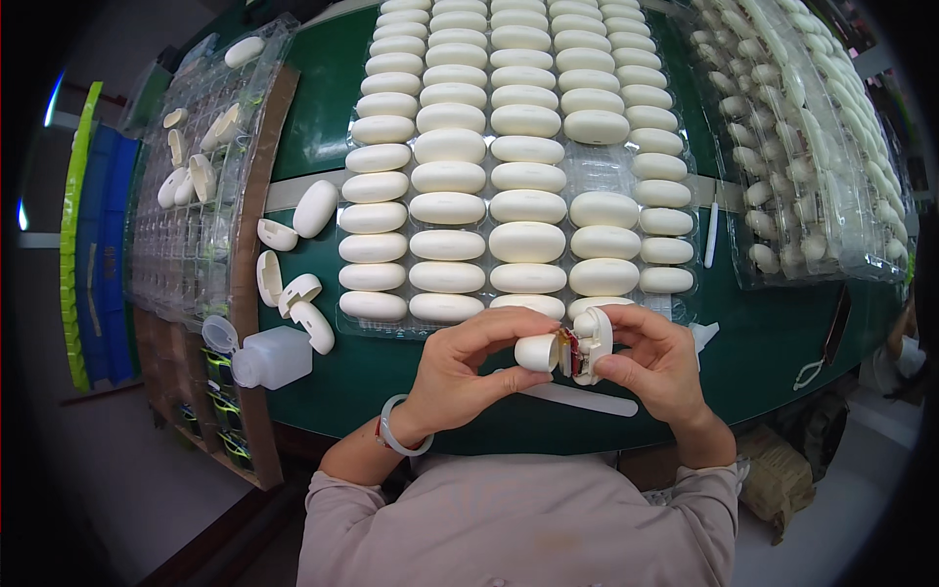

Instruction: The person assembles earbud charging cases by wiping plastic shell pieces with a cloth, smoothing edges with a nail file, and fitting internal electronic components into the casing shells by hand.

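My left hand (460,367) pinches a smooth white rounded case shell (534,353) between thumb and fingers. In my right hand (657,364) is a white earbud-case insert (594,342) with rounded lobes. A red circuit board with yellowish parts (572,350) shows in the gap between the shell and the insert. Both pieces are held close together above the table's near edge; whether they touch is hard to tell. Below my hands lies a flat white strip with rounded ends (584,399). Just beyond is a clear tray (421,328) with rows of closed white oval cases (528,242).
Loose white shells (300,291) and a translucent bottle (279,357) with its lid open lie left on the green table (323,117). Farther left, clear trays (161,235) rest on cardboard. Stacked filled trays (812,147), a white pen-like tool (711,233) and a dark strap (837,328) are at right.
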The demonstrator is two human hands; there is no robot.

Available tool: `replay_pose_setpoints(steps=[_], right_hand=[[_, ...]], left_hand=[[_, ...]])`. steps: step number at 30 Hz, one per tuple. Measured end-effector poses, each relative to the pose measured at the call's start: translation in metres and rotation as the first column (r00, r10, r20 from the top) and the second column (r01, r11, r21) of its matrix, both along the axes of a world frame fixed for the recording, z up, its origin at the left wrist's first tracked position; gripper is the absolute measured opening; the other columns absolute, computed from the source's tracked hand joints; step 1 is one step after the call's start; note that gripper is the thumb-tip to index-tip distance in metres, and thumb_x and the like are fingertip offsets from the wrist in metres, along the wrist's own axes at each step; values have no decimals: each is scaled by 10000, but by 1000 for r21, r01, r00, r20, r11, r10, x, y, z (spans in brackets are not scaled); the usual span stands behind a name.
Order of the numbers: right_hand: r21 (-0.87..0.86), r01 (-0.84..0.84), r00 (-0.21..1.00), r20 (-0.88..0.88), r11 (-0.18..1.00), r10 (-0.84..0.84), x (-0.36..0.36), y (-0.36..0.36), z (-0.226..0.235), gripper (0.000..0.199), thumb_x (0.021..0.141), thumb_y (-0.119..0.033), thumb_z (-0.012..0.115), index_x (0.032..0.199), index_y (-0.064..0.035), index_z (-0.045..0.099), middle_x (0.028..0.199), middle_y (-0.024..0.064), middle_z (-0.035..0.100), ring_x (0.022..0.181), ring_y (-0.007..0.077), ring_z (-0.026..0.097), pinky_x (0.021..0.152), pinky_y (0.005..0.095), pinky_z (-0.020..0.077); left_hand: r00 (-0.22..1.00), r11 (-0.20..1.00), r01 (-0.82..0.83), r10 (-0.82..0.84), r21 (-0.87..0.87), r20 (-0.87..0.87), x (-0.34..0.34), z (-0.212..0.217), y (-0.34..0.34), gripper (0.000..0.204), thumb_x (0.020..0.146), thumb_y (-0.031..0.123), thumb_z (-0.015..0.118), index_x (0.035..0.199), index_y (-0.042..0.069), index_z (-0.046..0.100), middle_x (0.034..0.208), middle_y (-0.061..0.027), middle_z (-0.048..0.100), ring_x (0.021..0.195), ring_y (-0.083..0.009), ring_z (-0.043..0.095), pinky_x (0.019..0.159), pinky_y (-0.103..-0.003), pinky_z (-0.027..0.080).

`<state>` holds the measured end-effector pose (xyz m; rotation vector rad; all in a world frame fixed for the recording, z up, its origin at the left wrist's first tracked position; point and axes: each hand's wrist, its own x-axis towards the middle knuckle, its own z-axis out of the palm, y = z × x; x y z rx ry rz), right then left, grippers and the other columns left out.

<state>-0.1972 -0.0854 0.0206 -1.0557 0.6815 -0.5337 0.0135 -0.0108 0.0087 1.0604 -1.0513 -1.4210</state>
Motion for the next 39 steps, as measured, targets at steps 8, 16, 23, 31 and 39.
replay_pose_setpoints(steps=[8, 16, 23, 31, 39], right_hand=[[11, 26, 1000, 1, 1000, -26, 2, 2, 1, 369, 797, 34, 607, 1148, 58, 495, 1074, 99, 534, 956, 166, 565, 738, 250, 526], [58, 13, 999, -53, 998, -10, 3, 2, 1, 411, 792, 18, 621, 1169, 40, 460, 990, 121, 587, 893, 170, 587, 725, 272, 522], [18, 42, 996, -84, 999, -41, 9, 7, -6, 408, 794, 11, 621, 1170, 36, 461, 951, 125, 597, 848, 172, 602, 718, 276, 525], [107, 28, 996, -92, 994, -18, 7, 5, -5, 444, 785, 8, 628, 1181, 72, 438, 1057, 144, 553, 950, 187, 565, 759, 309, 532], [37, 38, 993, -116, 999, -34, 11, 8, -6, 426, 777, -12, 651, 1159, 40, 471, 936, 126, 598, 840, 165, 602, 700, 265, 522]], left_hand=[[950, 995, 98, -103, -33, -296, -5, 6, 1, 298, 773, -94, 564, 1053, -4, 609, 1415, -187, 232, 1214, -266, 404, 934, -329, 410], [944, 997, 2, 23, 76, -330, -13, 0, 5, 572, 779, -84, 593, 1297, -13, 360, 1362, -190, 319, 1191, -246, 424, 919, -331, 447], [973, 977, 29, 21, 211, -228, -14, 5, 3, 658, 755, -51, 645, 1323, 0, 317, 1258, -148, 429, 1151, -224, 460, 823, -298, 520], [980, 975, -36, 77, 217, -184, -12, 5, 2, 632, 735, -14, 685, 1284, -1, 374, 1205, -121, 474, 1087, -186, 499, 798, -281, 527], [994, 980, -41, 61, 196, -96, -17, 0, 6, 621, 712, 7, 712, 1259, 17, 418, 1195, -99, 482, 1076, -174, 506, 795, -281, 528]])
